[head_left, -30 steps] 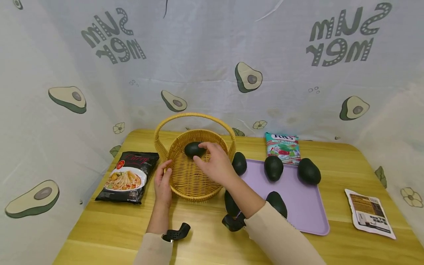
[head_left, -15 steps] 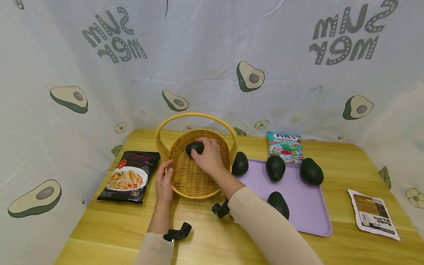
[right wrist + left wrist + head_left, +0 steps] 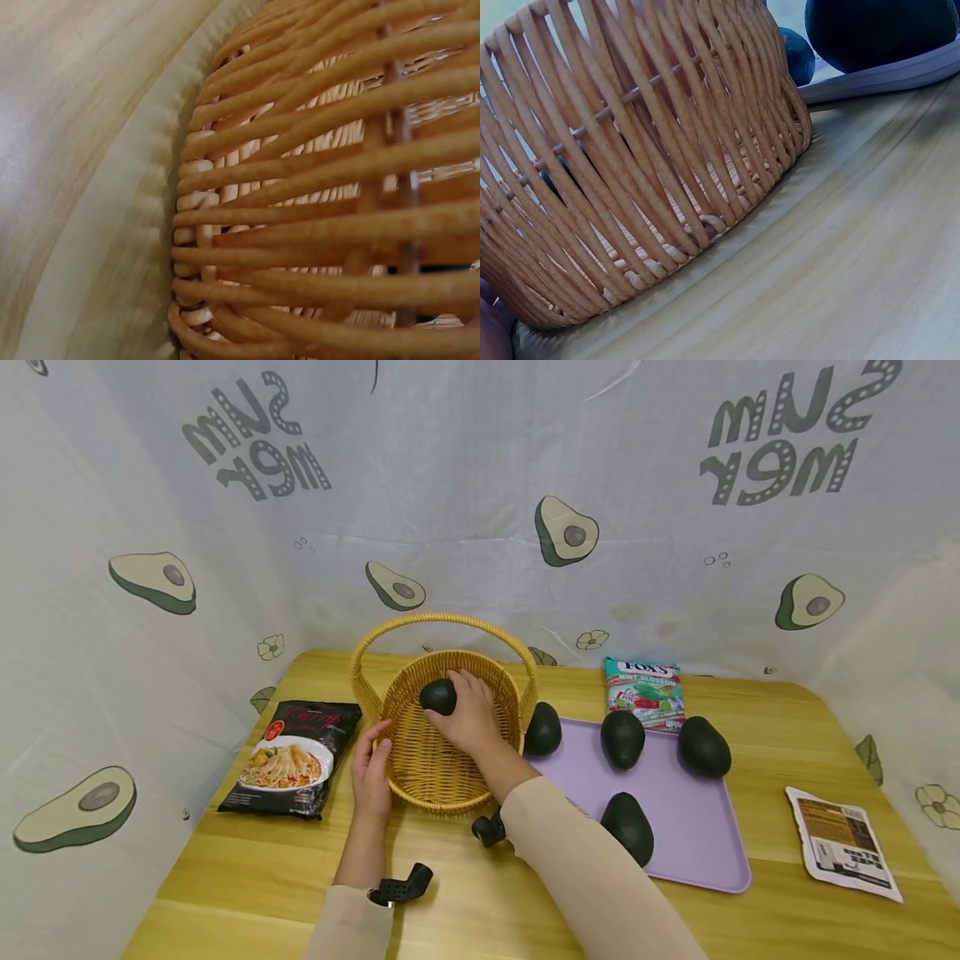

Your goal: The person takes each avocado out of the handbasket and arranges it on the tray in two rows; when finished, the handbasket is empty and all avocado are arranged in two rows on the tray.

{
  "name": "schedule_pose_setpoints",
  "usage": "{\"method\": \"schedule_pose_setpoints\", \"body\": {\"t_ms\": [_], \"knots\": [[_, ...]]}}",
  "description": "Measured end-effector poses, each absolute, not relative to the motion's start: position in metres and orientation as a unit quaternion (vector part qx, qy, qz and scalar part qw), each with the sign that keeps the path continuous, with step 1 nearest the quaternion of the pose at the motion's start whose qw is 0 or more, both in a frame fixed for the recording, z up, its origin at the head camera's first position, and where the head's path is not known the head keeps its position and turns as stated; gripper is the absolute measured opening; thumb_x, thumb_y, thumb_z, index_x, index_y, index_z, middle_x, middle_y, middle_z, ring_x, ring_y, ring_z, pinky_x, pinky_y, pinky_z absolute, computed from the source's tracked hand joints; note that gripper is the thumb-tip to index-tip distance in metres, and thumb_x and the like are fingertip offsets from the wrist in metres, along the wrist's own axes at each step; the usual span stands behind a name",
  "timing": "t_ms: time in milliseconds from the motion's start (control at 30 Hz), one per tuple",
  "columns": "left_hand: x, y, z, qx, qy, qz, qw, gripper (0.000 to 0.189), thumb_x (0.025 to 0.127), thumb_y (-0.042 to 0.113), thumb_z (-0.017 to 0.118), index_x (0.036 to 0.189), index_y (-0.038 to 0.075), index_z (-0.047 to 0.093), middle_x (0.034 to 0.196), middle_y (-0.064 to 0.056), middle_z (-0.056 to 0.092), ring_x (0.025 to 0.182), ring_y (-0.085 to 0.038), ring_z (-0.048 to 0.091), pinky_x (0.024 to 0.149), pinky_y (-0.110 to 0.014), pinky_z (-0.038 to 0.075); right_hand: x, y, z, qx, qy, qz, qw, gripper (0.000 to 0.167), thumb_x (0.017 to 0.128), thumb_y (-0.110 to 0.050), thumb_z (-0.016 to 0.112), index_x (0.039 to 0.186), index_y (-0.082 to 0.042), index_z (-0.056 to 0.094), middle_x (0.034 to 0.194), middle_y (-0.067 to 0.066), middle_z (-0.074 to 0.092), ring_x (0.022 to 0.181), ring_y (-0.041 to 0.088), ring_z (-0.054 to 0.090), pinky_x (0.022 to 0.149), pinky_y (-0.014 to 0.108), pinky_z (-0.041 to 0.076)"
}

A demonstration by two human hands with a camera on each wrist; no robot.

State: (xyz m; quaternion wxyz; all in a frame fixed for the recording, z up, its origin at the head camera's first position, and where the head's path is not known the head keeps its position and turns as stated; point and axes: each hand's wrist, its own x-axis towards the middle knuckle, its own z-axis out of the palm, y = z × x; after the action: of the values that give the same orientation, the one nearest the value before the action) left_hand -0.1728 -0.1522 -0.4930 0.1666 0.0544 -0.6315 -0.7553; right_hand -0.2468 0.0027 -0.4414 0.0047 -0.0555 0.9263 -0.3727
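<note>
In the head view my right hand (image 3: 471,714) reaches into a yellow wicker basket (image 3: 438,807), holding a dark green avocado (image 3: 438,697) near the back inner wall. Its fingers lie along the avocado's right side. My left hand (image 3: 371,777) holds the basket's left side, fingertips and thumb at the rim by the handle's foot. The left wrist view has the basket's woven wall (image 3: 645,142) up close, with a bit of the hand (image 3: 493,330) in the lower left corner. Only basket weave (image 3: 322,217) and tabletop fill the right wrist view.
Right of the basket lies a lilac tray (image 3: 693,835) with several avocados, one (image 3: 543,729) close beside the basket. A black noodle packet (image 3: 292,760) lies left, a mint candy bag (image 3: 645,693) behind the tray, a white-brown pouch (image 3: 843,843) far right.
My right hand has drawn closer round the avocado inside the basket, and its forearm has swung left and forward. The sleeve now covers an avocado seen earlier beside the wrist. The left hand stays put.
</note>
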Motion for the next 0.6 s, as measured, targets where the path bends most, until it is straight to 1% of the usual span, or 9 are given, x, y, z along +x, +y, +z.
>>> {"method": "schedule_pose_setpoints", "body": {"t_ms": [67,200,333,433,500,600], "knots": [[-0.1732,-0.1522,-0.4932,0.054,-0.632,-0.755,0.167,0.035,0.105,0.009,0.045,0.134,-0.005,0.057,0.137,-0.005,0.058,0.130,-0.007,0.047,0.107,-0.020,0.035,-0.2473,0.0027,-0.4422,-0.062,0.929,-0.365,0.013,0.079,0.091,-0.039,0.076,0.158,-0.019,0.038,0.165,0.012,0.032,0.154,0.039,0.024,0.119,0.058,0.032],[-0.1736,-0.1519,-0.4932,0.056,-0.632,-0.754,0.171,0.034,0.105,0.009,0.045,0.133,-0.005,0.058,0.137,-0.005,0.058,0.129,-0.006,0.047,0.107,-0.019,0.035,-0.2469,0.0010,-0.4435,-0.057,0.930,-0.362,0.032,0.081,0.090,-0.036,0.078,0.159,-0.023,0.037,0.156,0.015,0.038,0.146,0.041,0.034,0.112,0.057,0.040],[-0.1732,-0.1516,-0.4924,0.058,-0.628,-0.757,0.171,0.034,0.104,0.008,0.045,0.134,-0.005,0.057,0.132,0.003,0.061,0.128,-0.005,0.048,0.106,-0.018,0.037,-0.2461,-0.0010,-0.4447,-0.060,0.930,-0.359,0.046,0.075,0.091,-0.033,0.078,0.156,-0.024,0.042,0.148,0.017,0.044,0.137,0.040,0.043,0.107,0.056,0.044],[-0.1726,-0.1514,-0.4915,0.055,-0.628,-0.757,0.171,0.035,0.104,0.009,0.045,0.134,-0.006,0.056,0.130,0.008,0.061,0.128,-0.005,0.049,0.105,-0.018,0.037,-0.2466,-0.0020,-0.4456,-0.068,0.929,-0.362,0.048,0.070,0.093,-0.030,0.077,0.153,-0.021,0.044,0.148,0.016,0.048,0.136,0.037,0.046,0.109,0.053,0.044],[-0.1723,-0.1514,-0.4913,0.055,-0.629,-0.756,0.171,0.035,0.104,0.008,0.045,0.134,-0.006,0.056,0.130,0.007,0.061,0.128,-0.005,0.049,0.106,-0.018,0.037,-0.2474,-0.0025,-0.4463,-0.072,0.926,-0.368,0.052,0.068,0.094,-0.028,0.076,0.153,-0.018,0.044,0.150,0.014,0.049,0.137,0.035,0.048,0.110,0.051,0.044],[-0.1719,-0.1513,-0.4912,0.058,-0.631,-0.755,0.169,0.035,0.104,0.009,0.045,0.134,-0.005,0.057,0.133,0.002,0.060,0.128,-0.005,0.048,0.106,-0.018,0.037,-0.2476,-0.0025,-0.4462,-0.080,0.922,-0.375,0.055,0.068,0.094,-0.025,0.075,0.153,-0.014,0.043,0.152,0.014,0.050,0.137,0.033,0.051,0.112,0.049,0.044]]}}
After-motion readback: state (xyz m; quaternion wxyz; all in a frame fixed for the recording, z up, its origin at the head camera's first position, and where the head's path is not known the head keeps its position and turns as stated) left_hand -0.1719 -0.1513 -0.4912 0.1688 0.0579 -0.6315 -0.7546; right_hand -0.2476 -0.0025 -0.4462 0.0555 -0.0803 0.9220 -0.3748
